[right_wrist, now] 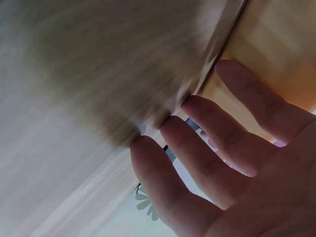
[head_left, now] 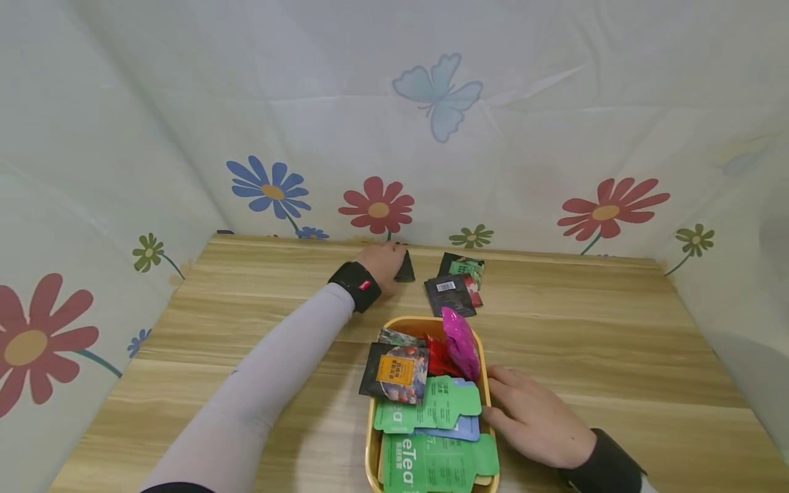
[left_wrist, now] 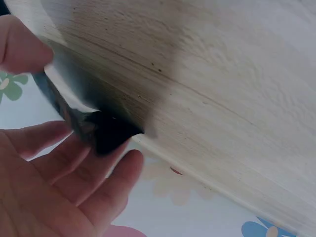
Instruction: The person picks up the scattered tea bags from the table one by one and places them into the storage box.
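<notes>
At the far side of the table, my left hand [head_left: 382, 266] pinches a small black tea sachet [head_left: 405, 268] between thumb and fingers. The left wrist view shows the sachet [left_wrist: 106, 129] bent between them, close over the wood. My right hand [head_left: 536, 416] lies beside the right wall of a yellow basket [head_left: 370, 438], its fingers [right_wrist: 153, 163] relaxed and fingertips at the tabletop. In the basket are green eTea packets [head_left: 431, 462], a blue packet [head_left: 465, 429], a black sachet with an orange label [head_left: 394, 373], a red packet [head_left: 437, 356] and a magenta packet [head_left: 461, 342].
Right of my left hand, a dark sachet with a white barcode label [head_left: 450, 294] overlaps a red-patterned one and a black-and-green sachet [head_left: 466, 266]. A white curtain [head_left: 524, 157] printed with flowers and a butterfly borders the wooden table [head_left: 616, 329] at the back and sides.
</notes>
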`<state>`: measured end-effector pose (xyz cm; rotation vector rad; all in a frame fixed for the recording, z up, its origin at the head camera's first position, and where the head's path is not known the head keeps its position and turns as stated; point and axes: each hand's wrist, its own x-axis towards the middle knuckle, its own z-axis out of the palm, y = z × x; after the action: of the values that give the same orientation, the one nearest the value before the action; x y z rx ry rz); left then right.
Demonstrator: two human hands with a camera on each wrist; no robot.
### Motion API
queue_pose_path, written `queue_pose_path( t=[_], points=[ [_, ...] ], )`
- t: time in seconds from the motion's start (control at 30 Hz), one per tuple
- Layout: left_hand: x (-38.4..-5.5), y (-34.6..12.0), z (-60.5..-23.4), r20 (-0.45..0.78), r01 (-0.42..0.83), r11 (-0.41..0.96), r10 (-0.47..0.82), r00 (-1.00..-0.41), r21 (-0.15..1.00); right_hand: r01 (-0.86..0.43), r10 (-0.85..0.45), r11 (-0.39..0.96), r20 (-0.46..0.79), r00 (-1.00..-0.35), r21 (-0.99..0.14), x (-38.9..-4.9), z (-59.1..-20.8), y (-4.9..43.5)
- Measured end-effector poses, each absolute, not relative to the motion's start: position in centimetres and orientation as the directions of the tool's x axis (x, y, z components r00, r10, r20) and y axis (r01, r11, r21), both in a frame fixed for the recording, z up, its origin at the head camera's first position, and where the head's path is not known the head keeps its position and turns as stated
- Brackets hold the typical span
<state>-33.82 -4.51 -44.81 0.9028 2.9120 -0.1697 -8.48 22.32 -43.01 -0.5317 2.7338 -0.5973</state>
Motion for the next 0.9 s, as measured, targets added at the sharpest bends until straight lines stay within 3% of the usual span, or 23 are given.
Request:
queue_pose_path(
  t=[0.27,0.57,0.9],
  points=[
    [-33.7,-5.6,-45.5,-0.09,0.535,0.832,0.527,-0.845,-0.15,-0.287,-0.406,0.852,-0.205,-0.891,-0.439,-8.4,-42.9,22.2],
    [-33.8,-7.6,-45.9,-0.013,0.549,0.835,0.549,-0.836,-0.039,-0.292,-0.413,0.846,-0.203,-0.888,-0.446,-8.5,-42.8,22.1],
    [-28.1,-8.9,-40.6,0.123,0.644,0.763,0.635,-0.763,0.054,-0.3,-0.416,0.844,-0.187,-0.89,-0.445,-8.5,-43.0,22.3]
  ],
)
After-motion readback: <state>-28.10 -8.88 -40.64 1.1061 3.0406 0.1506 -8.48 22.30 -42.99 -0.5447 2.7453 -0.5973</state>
